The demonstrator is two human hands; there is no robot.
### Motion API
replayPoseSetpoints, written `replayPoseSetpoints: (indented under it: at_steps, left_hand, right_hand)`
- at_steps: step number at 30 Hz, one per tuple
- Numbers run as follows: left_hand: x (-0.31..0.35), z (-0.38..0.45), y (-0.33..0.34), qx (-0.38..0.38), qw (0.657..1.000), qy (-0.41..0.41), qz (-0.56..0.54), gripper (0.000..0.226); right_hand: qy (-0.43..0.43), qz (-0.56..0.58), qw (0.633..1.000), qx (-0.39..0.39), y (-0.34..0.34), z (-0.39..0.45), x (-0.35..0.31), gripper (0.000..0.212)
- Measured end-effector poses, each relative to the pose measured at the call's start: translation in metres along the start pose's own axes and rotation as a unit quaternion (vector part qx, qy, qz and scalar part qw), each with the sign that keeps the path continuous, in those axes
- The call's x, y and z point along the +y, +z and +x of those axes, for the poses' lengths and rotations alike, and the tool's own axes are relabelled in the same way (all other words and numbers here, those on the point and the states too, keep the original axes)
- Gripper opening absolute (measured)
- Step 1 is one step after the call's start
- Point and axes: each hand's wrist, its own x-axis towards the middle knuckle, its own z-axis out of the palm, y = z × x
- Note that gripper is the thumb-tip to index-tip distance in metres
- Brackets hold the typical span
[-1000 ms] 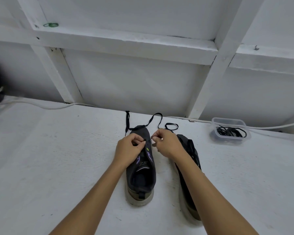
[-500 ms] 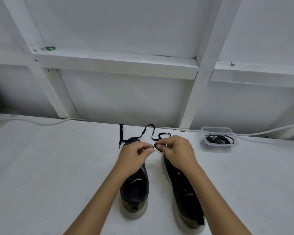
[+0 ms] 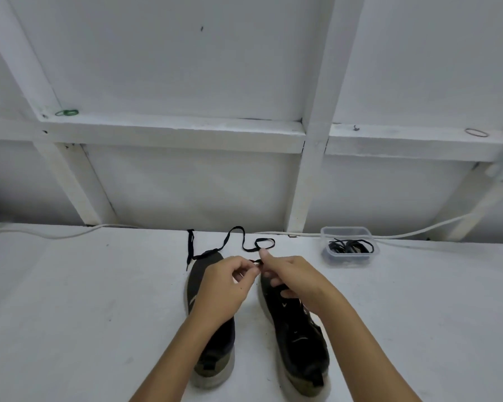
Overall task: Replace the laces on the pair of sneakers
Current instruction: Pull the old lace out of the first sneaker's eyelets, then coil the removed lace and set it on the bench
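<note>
Two dark sneakers with pale soles stand side by side on the white table, toes pointing away: the left sneaker [image 3: 204, 274] and the right sneaker [image 3: 296, 338]. A black lace [image 3: 235, 232] trails from the left sneaker's toe across the table in loops. My left hand [image 3: 224, 288] hovers over the left sneaker and pinches the lace end between thumb and fingertips. My right hand [image 3: 291, 277] is above the right sneaker's toe and pinches the same lace end right beside the left fingers.
A clear plastic tub [image 3: 347, 246] holding black laces stands at the back right. A white cable [image 3: 70, 232] runs along the table's back edge under the white framed wall. A green ring [image 3: 66, 112] lies on the wall ledge.
The camera has tilted upward, so the shoes sit lower in view. Both hands have shifted from over the left sneaker toward the gap between the toes, still pinching the lace.
</note>
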Motion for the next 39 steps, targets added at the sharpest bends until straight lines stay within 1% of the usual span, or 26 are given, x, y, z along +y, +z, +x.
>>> replayPoseSetpoints:
  at_steps: [4,7,8,9,11,12,13,15,16,17,19,21,22,23,24,25,26,27,28,30,32,34,35,36,38,39]
  left_hand:
    - [0.006,-0.010,0.009,-0.046,0.998,0.030,-0.012,0.010]
    - [0.005,-0.003,0.007,0.025,0.999,0.026,0.011,0.004]
    - [0.006,0.002,0.006,0.041,0.998,0.027,0.031,0.010]
    - [0.009,0.006,0.006,0.036,0.997,0.038,0.049,0.026]
    - [0.020,0.013,0.011,-0.025,0.997,0.069,0.039,0.054]
    - [0.028,0.015,0.017,-0.065,0.995,0.075,0.021,0.060]
    - [0.036,0.015,0.024,-0.096,0.993,0.073,-0.001,0.058]
    - [0.053,0.012,0.037,-0.116,0.991,0.055,-0.024,0.029]
    - [0.061,0.008,0.039,-0.122,0.990,0.050,-0.040,0.018]
    - [0.066,0.005,0.039,-0.131,0.988,0.056,-0.062,0.021]
    - [0.075,0.000,0.032,-0.157,0.980,0.071,-0.101,0.021]
    - [0.082,0.000,0.016,-0.181,0.976,0.096,-0.073,0.017]
    - [0.085,0.004,0.005,-0.183,0.976,0.114,-0.032,0.019]
    - [0.090,0.009,-0.008,-0.177,0.975,0.134,0.011,0.021]
    - [0.094,0.016,-0.022,-0.165,0.974,0.148,0.047,0.024]
    - [0.099,0.024,-0.034,-0.153,0.974,0.155,0.057,0.026]
    - [0.104,0.033,-0.047,-0.147,0.976,0.154,0.053,0.028]
    - [0.108,0.042,-0.056,-0.147,0.976,0.155,0.043,0.029]
    - [0.112,0.049,-0.061,-0.155,0.976,0.154,0.022,0.029]
    - [0.117,0.059,-0.059,-0.174,0.973,0.138,-0.065,0.020]
    - [0.121,0.060,-0.045,-0.177,0.969,0.102,-0.140,0.020]
    - [0.116,0.051,-0.027,-0.174,0.973,0.098,-0.117,0.030]
    - [0.112,0.045,-0.020,-0.176,0.975,0.121,-0.059,0.031]
    - [0.108,0.038,-0.015,-0.183,0.972,0.149,0.007,0.029]
    - [0.109,0.027,-0.016,-0.209,0.953,0.194,0.101,0.024]
    - [0.115,0.025,-0.022,-0.220,0.947,0.202,0.121,0.022]
  right_hand:
    - [-0.039,0.029,0.998,-0.030,-0.015,-0.009,-0.003,0.021]
    - [-0.074,0.012,0.997,-0.030,-0.033,-0.021,-0.009,0.018]
    - [-0.083,0.009,0.996,-0.039,-0.039,-0.025,-0.011,0.018]
    - [-0.093,0.015,0.994,-0.055,-0.043,-0.030,-0.015,0.016]
    - [-0.113,0.057,0.985,-0.114,-0.049,-0.042,-0.026,0.013]
    - [-0.121,0.087,0.978,-0.148,-0.050,-0.048,-0.033,0.012]
    - [-0.127,0.117,0.969,-0.175,-0.052,-0.055,-0.040,0.011]
    - [-0.148,0.178,0.956,-0.182,-0.056,-0.063,-0.054,0.014]
    - [-0.166,0.203,0.951,-0.160,-0.059,-0.063,-0.060,0.017]
    - [-0.197,0.211,0.951,-0.114,-0.062,-0.062,-0.064,0.017]
    - [-0.277,0.130,0.952,0.029,-0.071,-0.056,-0.069,0.008]
    - [-0.339,-0.077,0.928,0.134,-0.080,-0.052,-0.068,0.011]
    - [-0.353,-0.205,0.901,0.146,-0.082,-0.053,-0.066,0.014]
    - [-0.348,-0.304,0.878,0.128,-0.083,-0.052,-0.062,0.018]
    - [-0.325,-0.353,0.873,0.090,-0.085,-0.053,-0.057,0.020]
    - [-0.297,-0.348,0.888,0.041,-0.085,-0.055,-0.053,0.022]
    - [-0.275,-0.298,0.914,-0.022,-0.083,-0.059,-0.051,0.024]
    - [-0.260,-0.207,0.938,-0.098,-0.080,-0.063,-0.050,0.026]
    - [-0.249,-0.097,0.948,-0.172,-0.076,-0.067,-0.051,0.027]
    - [-0.240,0.100,0.924,-0.282,-0.070,-0.076,-0.058,0.029]
    - [-0.270,0.228,0.885,-0.302,-0.067,-0.081,-0.068,0.032]
    - [-0.302,0.332,0.862,-0.235,-0.069,-0.081,-0.079,0.033]
    - [-0.327,0.347,0.861,-0.175,-0.073,-0.078,-0.083,0.033]
    - [-0.359,0.318,0.872,-0.099,-0.078,-0.074,-0.086,0.032]
    - [-0.400,0.121,0.906,0.066,-0.090,-0.068,-0.088,0.028]
    - [-0.392,-0.001,0.914,0.108,-0.094,-0.066,-0.087,0.028]
